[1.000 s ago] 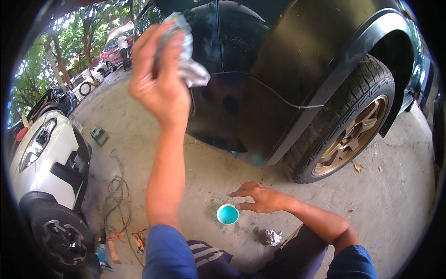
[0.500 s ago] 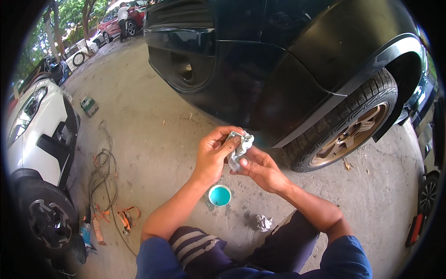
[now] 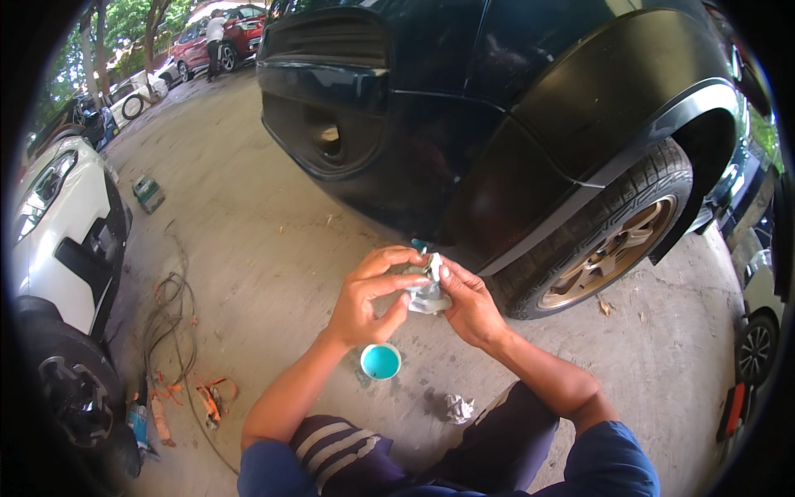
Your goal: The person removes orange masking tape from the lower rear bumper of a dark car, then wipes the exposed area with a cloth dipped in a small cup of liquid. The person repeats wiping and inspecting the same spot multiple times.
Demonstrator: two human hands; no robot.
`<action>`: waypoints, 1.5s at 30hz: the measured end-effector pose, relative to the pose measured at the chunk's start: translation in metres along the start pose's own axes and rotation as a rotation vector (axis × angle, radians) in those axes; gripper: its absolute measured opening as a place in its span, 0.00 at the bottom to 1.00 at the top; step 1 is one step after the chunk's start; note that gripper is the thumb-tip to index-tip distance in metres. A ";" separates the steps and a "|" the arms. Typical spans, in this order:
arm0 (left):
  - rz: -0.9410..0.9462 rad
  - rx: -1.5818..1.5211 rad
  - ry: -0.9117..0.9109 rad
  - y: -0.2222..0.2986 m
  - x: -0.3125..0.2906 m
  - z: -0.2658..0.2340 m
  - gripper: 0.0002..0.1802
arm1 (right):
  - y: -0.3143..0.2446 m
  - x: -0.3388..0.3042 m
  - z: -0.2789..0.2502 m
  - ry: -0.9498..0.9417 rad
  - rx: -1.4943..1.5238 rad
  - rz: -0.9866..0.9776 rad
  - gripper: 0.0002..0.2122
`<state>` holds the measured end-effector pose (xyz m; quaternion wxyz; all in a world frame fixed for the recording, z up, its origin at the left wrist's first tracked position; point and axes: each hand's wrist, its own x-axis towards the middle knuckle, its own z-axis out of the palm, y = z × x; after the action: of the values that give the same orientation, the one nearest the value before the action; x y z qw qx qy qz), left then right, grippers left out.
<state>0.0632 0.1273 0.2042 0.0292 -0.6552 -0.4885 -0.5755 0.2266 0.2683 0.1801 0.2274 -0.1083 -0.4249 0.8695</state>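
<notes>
Both my hands meet in front of me over the concrete ground. My left hand [image 3: 367, 295] and my right hand [image 3: 469, 302] pinch a small crumpled grey-white rag [image 3: 427, 291] between their fingers. Below them a small round tub of teal paste [image 3: 381, 361] stands open on the ground. A black car [image 3: 530, 124] rises just beyond my hands, its body panel and a bronze-rimmed wheel [image 3: 611, 248] close by.
A crumpled scrap of paper or cloth [image 3: 458, 407] lies near my knee. To the left stand a white car [image 3: 58, 224], loose cables [image 3: 170, 306] and orange-handled tools [image 3: 211, 398]. A small green box [image 3: 149, 192] sits farther off. A person stands by a red car [image 3: 217, 37] at the back.
A second ago my left hand was raised against the black car's panel with the rag. It has come down, and both hands now hold the rag together above the tub.
</notes>
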 end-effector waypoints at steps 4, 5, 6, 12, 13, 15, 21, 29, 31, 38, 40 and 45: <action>-0.333 -0.559 0.185 0.006 0.000 0.016 0.12 | -0.002 -0.005 -0.003 -0.046 0.001 -0.095 0.12; -0.458 -0.707 0.236 0.007 0.001 0.020 0.11 | -0.002 -0.006 -0.002 -0.047 -0.054 -0.130 0.11; -0.422 -0.734 0.240 0.006 0.001 0.025 0.12 | -0.001 -0.007 -0.001 -0.050 -0.088 -0.166 0.11; -0.436 -0.582 0.083 0.007 0.003 0.020 0.20 | -0.005 -0.009 0.000 -0.055 -0.196 -0.254 0.10; -0.417 -0.482 0.036 0.009 0.004 0.017 0.20 | -0.007 -0.009 0.000 -0.072 -0.199 -0.275 0.11; -0.352 -0.371 -0.066 0.017 0.010 0.008 0.20 | -0.009 -0.009 0.003 -0.097 -0.174 -0.276 0.13; -0.337 -0.376 0.140 0.038 0.072 -0.031 0.17 | -0.022 -0.014 0.006 -0.051 -0.195 -0.088 0.16; 0.237 0.347 0.124 0.052 0.170 -0.024 0.21 | -0.023 -0.019 -0.006 -0.186 -0.387 0.024 0.14; 0.317 0.463 0.133 0.055 0.182 -0.019 0.22 | -0.025 -0.021 -0.009 -0.197 -0.391 0.036 0.14; 0.434 0.670 0.181 0.048 0.205 -0.003 0.19 | -0.033 -0.024 -0.013 -0.191 -0.390 0.034 0.13; 0.442 0.649 0.197 0.044 0.205 0.001 0.19 | -0.034 -0.024 -0.014 -0.189 -0.402 0.028 0.15; 0.453 0.583 0.217 0.036 0.205 0.010 0.19 | -0.036 -0.023 -0.015 -0.187 -0.400 0.054 0.14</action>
<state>0.0661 0.2382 0.3801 0.3922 -0.6461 -0.4685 -0.4575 0.2633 0.2868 0.1986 0.1377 -0.0817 -0.6051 0.7799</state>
